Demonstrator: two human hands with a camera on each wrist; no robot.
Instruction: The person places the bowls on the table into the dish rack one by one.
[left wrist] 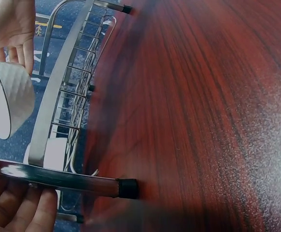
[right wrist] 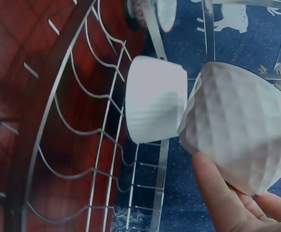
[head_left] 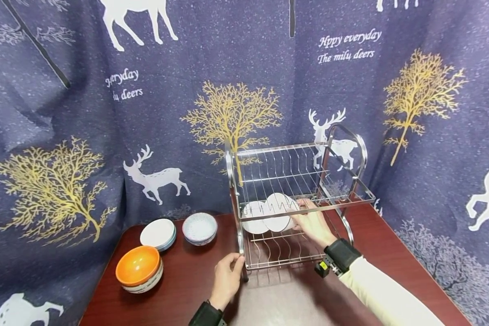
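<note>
Right fingers (right wrist: 209,181) hold the dimpled bowl (right wrist: 242,125) — breakable, I'd guess, so grip its wall — left fingers (left wrist: 45,210) clasp the rack (left wrist: 58,181).

A plain, off-white sleeve (head_left: 385,290) on the right meets a wide black wristband (head_left: 343,254). Beside that sits a small black box (head_left: 321,270) with a bright yellow patch (head_left: 323,265). On the left is another black wristband (head_left: 206,314).

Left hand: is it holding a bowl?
No, the left hand grips the metal rack by one leg in the left wrist view.
</note>
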